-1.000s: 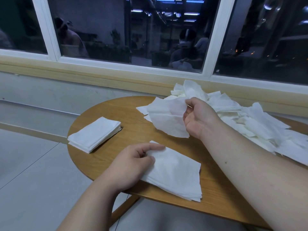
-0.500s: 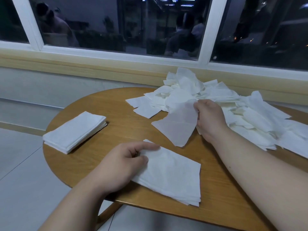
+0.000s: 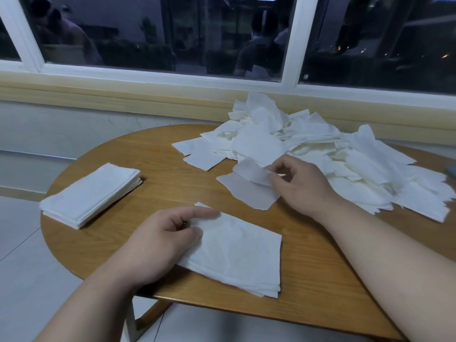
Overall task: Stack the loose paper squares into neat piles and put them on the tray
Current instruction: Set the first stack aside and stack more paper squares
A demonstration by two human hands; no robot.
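A person's left hand (image 3: pixel 160 243) presses a straight index finger and thumb onto a squared tissue-paper stack (image 3: pixel 237 253) at the oval wooden table's (image 3: pixel 160 183) near edge. The right hand (image 3: pixel 303 191) pinches one thin sheet's (image 3: pixel 246 193) curled corner mid-table. A neat pile (image 3: pixel 91 193) lies at the table's left end, a crumpled loose heap (image 3: pixel 333 156) at its far right.

The left hand (image 3: pixel 160 240) lies palm down, close to the body. Its first finger points straight out to the right and its thumb lies flat beside it, both resting on a paper pile (image 3: pixel 237 253). The right hand (image 3: pixel 303 186) is farther out, with its back up. Its thumb and first finger pinch the edge of one paper square (image 3: pixel 249 193), and its other fingers curl loosely. Both arms are bare and reach in from the bottom
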